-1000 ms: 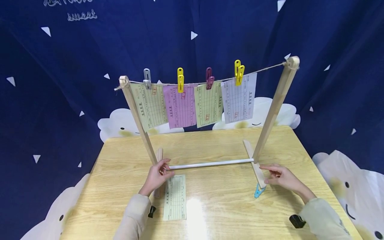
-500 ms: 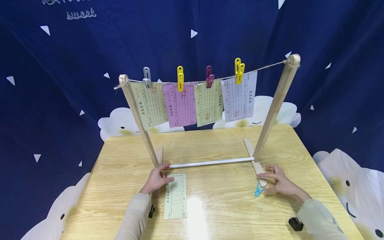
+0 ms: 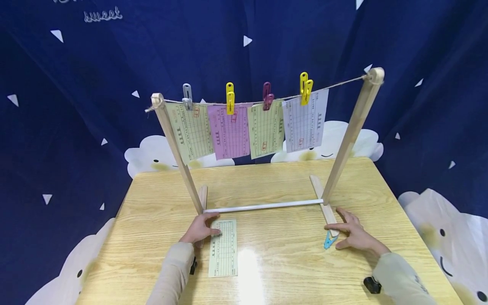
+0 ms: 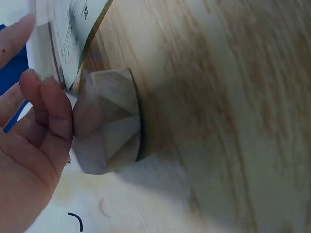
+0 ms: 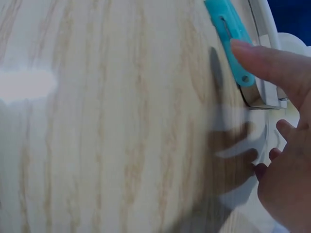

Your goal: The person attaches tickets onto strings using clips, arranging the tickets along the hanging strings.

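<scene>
My left hand (image 3: 200, 228) lies at the left foot of a wooden rack, its thumb over the top of a pale green printed slip (image 3: 223, 254) on the table. In the left wrist view its loosely bent fingers are right beside the end of the wooden foot (image 4: 109, 124). At the rack's right foot (image 3: 328, 216), my right hand (image 3: 354, 233) has its fingers spread and holds nothing. A blue clothespin (image 3: 330, 240) lies at that foot's front end; the right thumb (image 5: 269, 63) overlaps it in the right wrist view.
Between the rack's posts runs a string with a grey clip (image 3: 187, 96), two yellow clips, a purple clip (image 3: 268, 96) and several printed slips, including a pink slip (image 3: 230, 133). A white rod (image 3: 263, 206) joins the feet low down. Behind hangs a dark blue curtain (image 3: 244, 17).
My left hand has drawn slightly toward me from the rod's left end, its fingers loosening. My right hand has shifted a little nearer along the foot, fingers spreading. The hanging slips stay clipped.
</scene>
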Motion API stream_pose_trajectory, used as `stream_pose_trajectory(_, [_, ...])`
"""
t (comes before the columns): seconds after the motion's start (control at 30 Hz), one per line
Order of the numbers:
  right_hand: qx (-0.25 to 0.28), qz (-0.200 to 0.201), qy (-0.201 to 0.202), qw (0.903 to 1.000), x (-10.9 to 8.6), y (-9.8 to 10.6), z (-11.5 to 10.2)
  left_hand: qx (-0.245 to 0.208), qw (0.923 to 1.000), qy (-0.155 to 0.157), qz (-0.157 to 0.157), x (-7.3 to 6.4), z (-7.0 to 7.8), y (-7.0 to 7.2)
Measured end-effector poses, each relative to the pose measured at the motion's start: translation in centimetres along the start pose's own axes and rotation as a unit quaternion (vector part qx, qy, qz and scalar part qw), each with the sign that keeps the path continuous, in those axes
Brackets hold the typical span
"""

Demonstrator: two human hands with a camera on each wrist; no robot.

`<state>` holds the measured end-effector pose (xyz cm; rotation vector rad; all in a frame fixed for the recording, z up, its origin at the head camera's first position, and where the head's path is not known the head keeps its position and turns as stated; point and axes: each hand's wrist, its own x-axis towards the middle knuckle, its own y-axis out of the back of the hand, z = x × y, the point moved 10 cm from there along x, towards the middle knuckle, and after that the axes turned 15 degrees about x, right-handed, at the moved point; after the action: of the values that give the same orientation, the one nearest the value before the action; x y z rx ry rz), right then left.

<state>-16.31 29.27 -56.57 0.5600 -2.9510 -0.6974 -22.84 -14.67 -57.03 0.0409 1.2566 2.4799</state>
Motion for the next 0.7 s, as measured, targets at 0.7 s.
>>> stream_pose_trajectory(0.7, [-0.010, 0.021, 0.028, 0.9993, 0.4, -0.6, -1.6, 0.085, 0.9963, -0.002, -0.013, -0.5, 0.7, -0.6])
